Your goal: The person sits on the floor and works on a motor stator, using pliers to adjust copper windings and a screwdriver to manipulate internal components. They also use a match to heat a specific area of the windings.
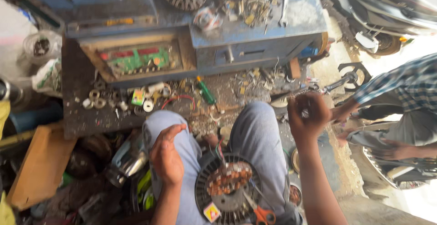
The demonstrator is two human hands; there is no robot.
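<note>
Cluttered blue workbench (255, 38), seemingly daylit concrete floor (346, 161).

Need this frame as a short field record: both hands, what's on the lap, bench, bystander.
left hand: open, palm up above the left knee, holding nothing
right hand: raised, closed on a small metal part, too blurred to identify
lap: round motor stator with copper windings; orange-handled scissors lying on it
bench: blue metal box, spanner, green screwdriver, bearings
right edge: another person's checked sleeve

Gap between knees above the motor (226, 191), bench (82, 111) ahead crowded with bearings (95, 98), screwdriver (205, 92), co-worker's arm (391, 86) blocking right
</note>
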